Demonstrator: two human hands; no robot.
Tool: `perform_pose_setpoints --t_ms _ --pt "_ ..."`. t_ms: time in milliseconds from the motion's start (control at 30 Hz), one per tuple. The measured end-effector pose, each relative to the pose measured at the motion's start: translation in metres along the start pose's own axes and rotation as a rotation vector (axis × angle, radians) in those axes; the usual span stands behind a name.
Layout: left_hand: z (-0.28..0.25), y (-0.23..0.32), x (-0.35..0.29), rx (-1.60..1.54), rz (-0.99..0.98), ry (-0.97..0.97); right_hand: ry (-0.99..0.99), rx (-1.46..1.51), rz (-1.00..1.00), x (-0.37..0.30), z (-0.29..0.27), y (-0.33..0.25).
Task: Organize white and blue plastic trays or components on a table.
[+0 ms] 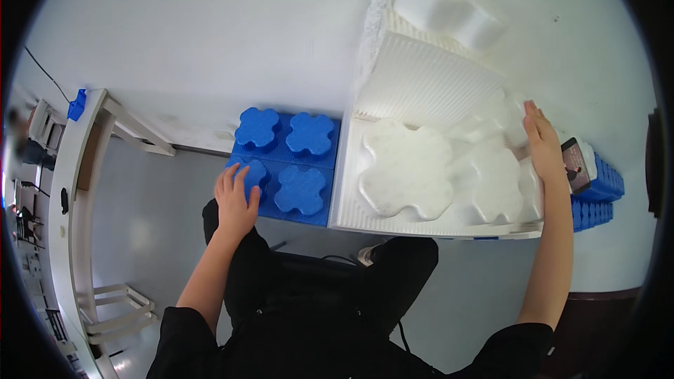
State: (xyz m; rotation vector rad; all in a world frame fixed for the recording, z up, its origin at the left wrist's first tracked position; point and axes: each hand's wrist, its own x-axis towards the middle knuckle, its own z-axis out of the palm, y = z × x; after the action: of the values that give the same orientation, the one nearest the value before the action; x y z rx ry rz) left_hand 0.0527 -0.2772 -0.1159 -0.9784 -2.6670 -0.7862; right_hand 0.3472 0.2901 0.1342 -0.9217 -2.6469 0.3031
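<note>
My left hand [237, 200] rests with spread fingers on the near left knob of a blue block [332, 189], which bears several raised clover-shaped knobs. Its fingertips touch the knob's top and hide part of it. To the block's right lies a large white moulded piece [353, 200] with rounded lobed humps. My right hand [544, 140] lies along that piece's right side, fingers stretched out; its thumb side is hard to make out. Behind stands a white ribbed block [428, 74], upright against the white wall, with a wavy white piece [449, 10] on top.
Right of my right arm, blue knobbed pieces [597, 214] are stacked beside a dark phone-like panel [576, 165]. At the left runs a white table [74, 203] with a small blue object [77, 105] on it. A white stool-like frame [123, 309] stands below.
</note>
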Motion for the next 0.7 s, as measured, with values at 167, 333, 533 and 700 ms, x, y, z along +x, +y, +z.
perform_pose_setpoints --t_ms 167,333,533,700 --pt "0.01 -0.013 -0.024 0.14 -0.042 -0.147 0.048 0.051 -0.013 0.004 0.007 0.008" --pt "-0.001 -0.018 -0.025 0.144 0.015 -0.184 0.419 -0.193 0.004 -0.023 -0.02 0.008" --pt "-0.015 -0.05 -0.022 0.047 -0.027 -0.225 0.989 0.34 -0.086 -0.149 -0.013 -0.132" --pt "-0.022 -0.048 0.014 -0.051 -0.066 -0.341 -0.006 0.456 -0.851 -0.233 0.104 -0.308"
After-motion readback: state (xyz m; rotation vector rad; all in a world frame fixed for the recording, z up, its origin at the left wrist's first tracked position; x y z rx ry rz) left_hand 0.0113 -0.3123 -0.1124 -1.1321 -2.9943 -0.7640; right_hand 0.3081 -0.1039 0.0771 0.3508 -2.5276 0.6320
